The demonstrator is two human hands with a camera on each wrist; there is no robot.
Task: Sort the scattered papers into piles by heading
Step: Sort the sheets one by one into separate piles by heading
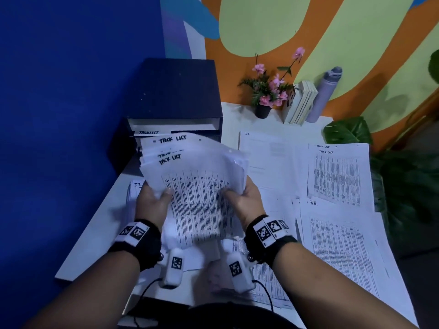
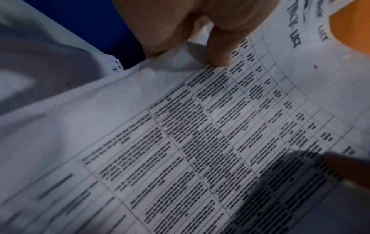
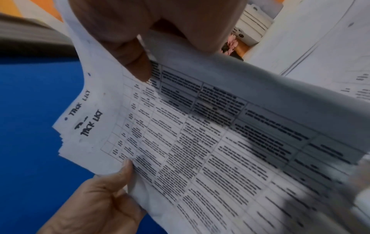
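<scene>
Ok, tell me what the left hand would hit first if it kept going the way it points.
Probably the dark paper tray: the left hand, gripping the Task List stack, points toward it, though depth is unclear.

A white table (image 1: 95,233) is holding paper piles (image 1: 339,176), a flower pot (image 1: 262,111), books (image 1: 300,103), a bottle (image 1: 324,95) and a dark paper tray box (image 1: 175,96).

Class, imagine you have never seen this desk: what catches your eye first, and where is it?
First, the fanned stack of "TASK LIST" sheets held up at centre, the left hand and right hand gripping its lower edges. Next, the pink flowers in a black pot at the back of the desk, against the orange and green wall. An "H.R." sheet lies at right.
</scene>
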